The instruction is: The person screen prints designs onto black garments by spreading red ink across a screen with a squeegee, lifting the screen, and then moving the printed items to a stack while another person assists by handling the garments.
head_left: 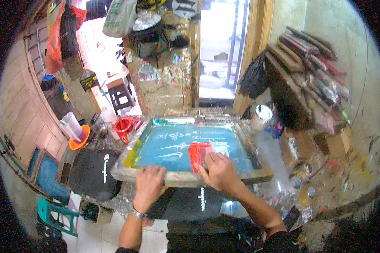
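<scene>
Left hand: the left hand [149, 182] lies palm down at the lower centre of the frame, on the near wooden edge of the screen printing frame [190, 178]. The fingers are spread over the edge and press on it; they do not close around anything.
Right hand: the right hand [218, 170] is just right of the left one, over the mesh. It is grasping the red squeegee [199, 154] from above, with the fingers bent over its top.
Squeegee: it stands on the blue-green mesh [169, 145], in the near right part of the screen, covered with red ink.
Screen: the frame fills the centre of the frame, a little tilted, with pale logo shapes on the mesh. Its wood is stained with many paint colours.
Under the screen: a black garment [185, 204] lies below the near edge, with a white print on it.
Left side: another black cloth with white print [93, 175] lies at the left of the screen, on the tabletop [278, 160].
Upper left of the screen: a red cup [123, 128] and an orange bowl with white cups [77, 134].
Right side: a white pot [260, 117] near the far right corner, and a stack of wooden frames [308, 63] in the upper right.
</scene>
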The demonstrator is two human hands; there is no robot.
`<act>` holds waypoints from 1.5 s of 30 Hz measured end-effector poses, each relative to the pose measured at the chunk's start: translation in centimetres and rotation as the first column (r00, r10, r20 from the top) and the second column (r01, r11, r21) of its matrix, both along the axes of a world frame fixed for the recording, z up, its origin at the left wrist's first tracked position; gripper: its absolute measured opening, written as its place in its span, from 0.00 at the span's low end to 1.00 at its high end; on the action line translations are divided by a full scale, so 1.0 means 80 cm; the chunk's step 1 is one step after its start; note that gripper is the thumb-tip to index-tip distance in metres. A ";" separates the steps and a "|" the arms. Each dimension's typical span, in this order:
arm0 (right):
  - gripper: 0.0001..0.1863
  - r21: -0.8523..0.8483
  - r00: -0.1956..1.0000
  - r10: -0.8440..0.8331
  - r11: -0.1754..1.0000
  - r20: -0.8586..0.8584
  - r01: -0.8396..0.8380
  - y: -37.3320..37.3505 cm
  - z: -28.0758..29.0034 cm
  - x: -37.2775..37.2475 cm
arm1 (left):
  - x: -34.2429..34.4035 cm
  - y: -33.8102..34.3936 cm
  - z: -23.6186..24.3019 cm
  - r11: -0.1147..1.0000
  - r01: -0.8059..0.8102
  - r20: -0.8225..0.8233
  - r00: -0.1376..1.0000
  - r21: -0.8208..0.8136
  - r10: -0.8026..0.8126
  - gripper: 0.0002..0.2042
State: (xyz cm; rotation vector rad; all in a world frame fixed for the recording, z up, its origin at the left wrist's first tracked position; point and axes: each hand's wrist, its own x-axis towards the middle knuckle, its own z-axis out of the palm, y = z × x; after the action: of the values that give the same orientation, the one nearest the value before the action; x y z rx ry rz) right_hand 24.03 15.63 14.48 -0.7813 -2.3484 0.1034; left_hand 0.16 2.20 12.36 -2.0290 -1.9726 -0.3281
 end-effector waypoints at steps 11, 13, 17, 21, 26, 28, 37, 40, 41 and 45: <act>0.13 -0.220 0.902 0.165 0.972 0.399 -0.081 0.003 -0.165 -0.016 | 0.016 -0.046 -0.157 0.994 0.035 0.322 0.947 -0.108 0.001 0.27; 0.14 -0.250 0.917 0.068 0.968 0.393 0.035 0.041 -0.160 -0.039 | 0.013 -0.050 -0.156 0.993 0.038 0.332 0.943 -0.115 0.002 0.26; 0.14 -0.204 0.884 0.076 0.979 0.460 0.022 0.074 -0.177 -0.042 | 0.006 -0.050 -0.161 0.986 0.026 0.370 0.928 -0.164 0.037 0.25; 0.12 -0.216 0.858 0.217 0.968 0.465 -0.128 0.081 -0.141 -0.034 | 0.004 -0.044 -0.166 0.978 0.042 0.408 0.912 -0.205 0.046 0.25; 0.14 -0.383 0.821 0.215 0.924 0.528 0.004 0.157 -0.124 -0.069 | 0.002 -0.039 -0.157 0.978 0.041 0.429 0.902 -0.207 0.053 0.24; 0.11 -0.404 0.826 0.227 0.915 0.516 0.001 0.153 -0.138 -0.067 | 0.002 -0.040 -0.153 0.976 0.039 0.435 0.898 -0.213 0.059 0.24; 0.16 -0.388 0.858 0.280 0.916 0.430 -0.105 0.033 -0.146 -0.005 | 0.005 -0.048 -0.163 0.977 0.046 0.392 0.919 -0.209 0.040 0.25; 0.23 -0.421 0.853 0.323 0.897 0.410 -0.138 -0.005 -0.143 0.008 | 0.009 -0.043 -0.152 0.973 0.039 0.385 0.921 -0.226 0.052 0.26; 0.27 -0.468 0.809 0.345 0.878 0.476 -0.099 -0.011 -0.143 0.013 | 0.008 -0.038 -0.149 0.979 0.043 0.370 0.928 -0.200 0.034 0.26; 0.28 -0.288 0.770 0.237 0.955 0.593 -0.072 -0.029 -0.133 0.016 | 0.011 -0.033 -0.125 0.980 0.029 0.284 0.959 -0.197 0.028 0.25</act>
State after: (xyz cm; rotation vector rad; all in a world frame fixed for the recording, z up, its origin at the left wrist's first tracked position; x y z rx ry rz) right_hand 25.29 13.29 3.80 -0.8262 -3.0864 0.2499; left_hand 1.02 -0.46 2.35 -2.2102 -2.2567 -0.4636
